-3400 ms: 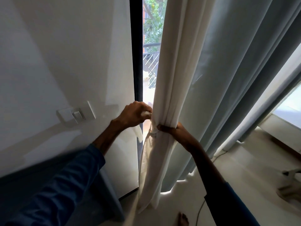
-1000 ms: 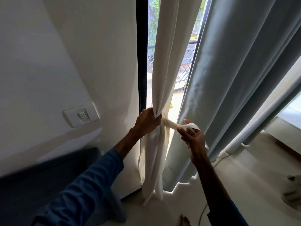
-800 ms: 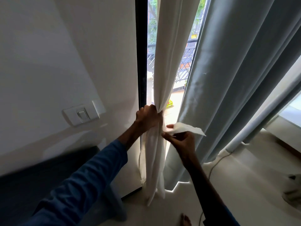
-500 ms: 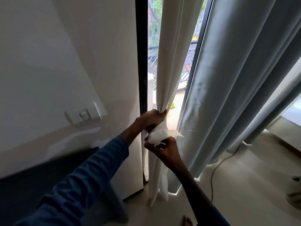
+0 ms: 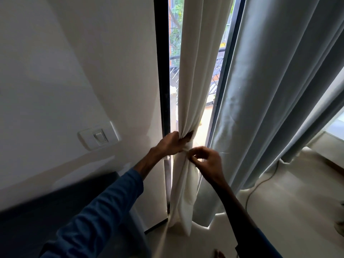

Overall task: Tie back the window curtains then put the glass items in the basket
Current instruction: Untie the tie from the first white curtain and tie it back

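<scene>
A cream curtain [image 5: 195, 71] hangs gathered into a narrow bundle in front of the window, next to the black frame [image 5: 162, 71]. My left hand [image 5: 173, 143] grips the bundle at its waist. My right hand [image 5: 206, 161] is just below and to the right, fingers curled, pinching the white tie strip against the bundle. Most of the strip is hidden under my fingers. A wide grey-blue curtain [image 5: 270, 99] hangs loose to the right. No glass items or basket are in view.
A white wall with a light switch [image 5: 98, 136] fills the left. Dark furniture [image 5: 46, 220] sits at the lower left. A thin cable [image 5: 260, 183] runs over the pale floor under the grey curtain. My bare toe [image 5: 217, 254] shows at the bottom edge.
My right hand brought the white tie strip from out at the right in against the cream bundle. The strip's loose end no longer sticks out. My left hand kept its grip on the bundle.
</scene>
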A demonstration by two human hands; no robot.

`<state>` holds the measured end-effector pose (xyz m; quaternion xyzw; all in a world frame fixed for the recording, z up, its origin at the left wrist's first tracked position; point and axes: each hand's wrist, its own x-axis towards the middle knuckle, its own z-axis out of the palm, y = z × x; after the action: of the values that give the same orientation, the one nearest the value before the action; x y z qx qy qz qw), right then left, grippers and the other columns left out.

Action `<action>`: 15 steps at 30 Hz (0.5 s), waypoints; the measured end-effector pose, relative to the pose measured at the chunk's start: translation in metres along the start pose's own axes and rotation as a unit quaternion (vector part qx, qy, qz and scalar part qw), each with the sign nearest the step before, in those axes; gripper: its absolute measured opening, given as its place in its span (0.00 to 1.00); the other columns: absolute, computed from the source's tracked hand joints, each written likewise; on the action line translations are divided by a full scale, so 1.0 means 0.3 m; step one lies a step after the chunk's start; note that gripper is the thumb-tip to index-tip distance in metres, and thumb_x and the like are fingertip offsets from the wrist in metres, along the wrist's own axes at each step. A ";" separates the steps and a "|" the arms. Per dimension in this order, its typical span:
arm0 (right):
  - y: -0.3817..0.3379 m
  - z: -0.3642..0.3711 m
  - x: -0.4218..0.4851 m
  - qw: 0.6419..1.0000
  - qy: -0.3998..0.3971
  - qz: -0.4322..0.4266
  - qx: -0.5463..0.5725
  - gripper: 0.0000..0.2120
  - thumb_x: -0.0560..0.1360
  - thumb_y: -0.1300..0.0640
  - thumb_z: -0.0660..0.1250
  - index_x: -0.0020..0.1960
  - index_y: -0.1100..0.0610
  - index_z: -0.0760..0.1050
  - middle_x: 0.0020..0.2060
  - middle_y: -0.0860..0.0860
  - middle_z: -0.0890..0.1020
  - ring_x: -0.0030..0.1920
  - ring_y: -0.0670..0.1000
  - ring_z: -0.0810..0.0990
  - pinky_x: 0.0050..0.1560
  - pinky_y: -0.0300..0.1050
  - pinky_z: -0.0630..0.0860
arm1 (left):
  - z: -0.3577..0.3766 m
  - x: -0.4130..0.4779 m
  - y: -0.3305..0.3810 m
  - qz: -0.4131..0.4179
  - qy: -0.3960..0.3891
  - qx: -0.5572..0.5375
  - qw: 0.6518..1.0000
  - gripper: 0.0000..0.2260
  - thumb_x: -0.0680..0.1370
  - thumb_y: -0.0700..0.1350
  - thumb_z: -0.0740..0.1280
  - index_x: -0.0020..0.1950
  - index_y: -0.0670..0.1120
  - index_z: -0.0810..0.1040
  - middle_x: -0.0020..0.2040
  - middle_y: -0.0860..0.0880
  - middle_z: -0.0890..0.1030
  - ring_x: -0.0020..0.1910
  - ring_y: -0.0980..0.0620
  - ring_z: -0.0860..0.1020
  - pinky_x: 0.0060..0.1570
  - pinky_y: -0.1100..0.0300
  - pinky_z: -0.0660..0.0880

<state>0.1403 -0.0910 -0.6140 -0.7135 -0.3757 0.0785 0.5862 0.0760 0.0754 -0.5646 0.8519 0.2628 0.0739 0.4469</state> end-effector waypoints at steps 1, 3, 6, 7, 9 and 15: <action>0.006 -0.008 0.007 0.999 0.050 0.008 0.006 0.10 0.69 0.61 0.79 0.48 0.54 0.83 0.42 0.47 0.87 0.41 0.46 0.86 0.45 0.49 0.83 | -0.003 -0.010 -0.003 0.016 -0.008 -0.006 1.000 0.38 0.70 0.75 0.60 0.59 0.42 0.78 0.45 0.43 0.84 0.34 0.49 0.82 0.33 0.57 0.79; 0.011 -0.017 0.023 0.998 0.054 0.034 0.021 0.17 0.69 0.54 0.81 0.55 0.53 0.80 0.47 0.46 0.86 0.46 0.45 0.84 0.44 0.45 0.81 | -0.006 -0.021 -0.019 0.036 -0.022 -0.022 0.999 0.45 0.64 0.80 0.58 0.58 0.42 0.79 0.45 0.42 0.84 0.37 0.47 0.83 0.38 0.52 0.82; 0.024 0.000 0.052 0.996 -0.063 0.043 0.047 0.20 0.73 0.50 0.78 0.61 0.53 0.77 0.53 0.48 0.85 0.55 0.47 0.84 0.50 0.52 0.82 | -0.006 -0.027 -0.036 0.055 -0.052 -0.041 0.996 0.42 0.66 0.79 0.59 0.57 0.43 0.79 0.46 0.41 0.84 0.43 0.42 0.84 0.45 0.46 0.83; 0.029 0.009 0.061 0.995 -0.085 0.031 0.051 0.18 0.75 0.50 0.76 0.61 0.53 0.77 0.53 0.49 0.86 0.56 0.49 0.85 0.51 0.56 0.83 | -0.007 -0.031 -0.037 0.059 -0.063 -0.036 0.996 0.41 0.67 0.78 0.61 0.59 0.43 0.79 0.47 0.41 0.84 0.45 0.41 0.84 0.46 0.43 0.83; 0.032 0.021 0.073 0.995 -0.092 0.003 0.041 0.14 0.77 0.51 0.74 0.61 0.53 0.79 0.52 0.47 0.86 0.54 0.50 0.85 0.52 0.55 0.82 | -0.019 -0.046 -0.029 0.074 -0.088 -0.014 0.993 0.38 0.67 0.76 0.64 0.58 0.43 0.79 0.44 0.42 0.84 0.41 0.44 0.83 0.42 0.47 0.83; 0.048 -0.007 0.080 0.994 -0.103 -0.016 0.034 0.10 0.78 0.55 0.72 0.58 0.56 0.81 0.50 0.50 0.87 0.52 0.53 0.86 0.49 0.56 0.83 | -0.121 -0.081 -0.022 0.123 -0.163 0.089 0.975 0.12 0.79 0.51 0.69 0.49 0.42 0.82 0.37 0.46 0.83 0.33 0.54 0.79 0.37 0.63 0.76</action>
<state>0.1649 -0.0779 -0.6184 -0.6753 -0.4429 0.1548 0.5691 0.0398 0.0923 -0.5460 0.9145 0.0845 -0.0352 0.3940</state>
